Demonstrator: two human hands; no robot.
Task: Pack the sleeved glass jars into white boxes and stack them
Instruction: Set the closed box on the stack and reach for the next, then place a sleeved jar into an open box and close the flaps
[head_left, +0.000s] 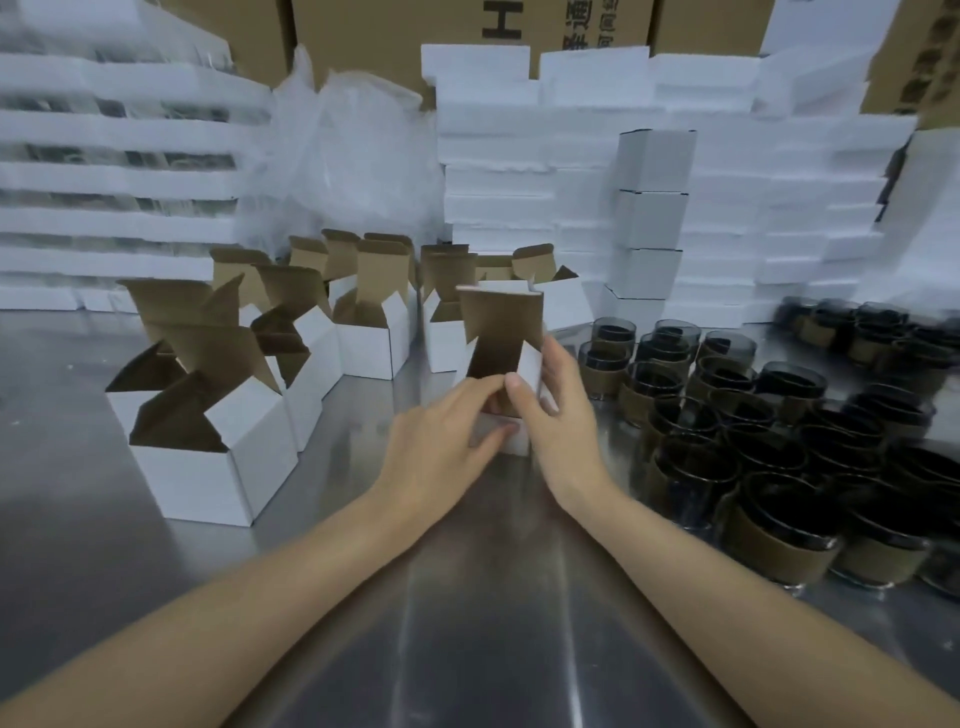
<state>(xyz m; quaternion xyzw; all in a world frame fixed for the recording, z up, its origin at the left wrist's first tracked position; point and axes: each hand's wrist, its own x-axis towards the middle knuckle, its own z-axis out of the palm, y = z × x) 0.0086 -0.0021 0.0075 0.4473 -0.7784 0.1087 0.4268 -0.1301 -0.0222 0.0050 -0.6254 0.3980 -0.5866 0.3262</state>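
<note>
I see a brushed stainless-steel worktable (467, 649) filling the frame; all positions below are given relative to it. Along its far edge: a wall of stacked flat white foam slabs (753, 171), with brown printed corrugated cartons (395, 31) behind and above them. Far left edge: more stacked white trays (114, 171), blurred. Far centre: a heap of crumpled clear plastic wrap (343, 156). Against the foam wall, right of centre: a column of closed white cardboard boxes (652, 218), four high, one on another.

Left half of the table: a cluster of open white cardboard boxes with brown insides (208, 415), flaps up, standing close together. Right half: a crowd of dark glass jars in brown paper sleeves (753, 441), upright, packed side by side, reaching to the near right edge.

Table centre: one open white box with its brown lid flap raised (498, 353), sitting on the surface between the box cluster and the jars. Left hand (441, 441) grips its near left side, thumb up at the opening, fingers curled around the lower wall. Right hand (561, 410) clasps its right wall, thumb at the front rim. I can't tell whether a jar is inside; the hands block it.
</note>
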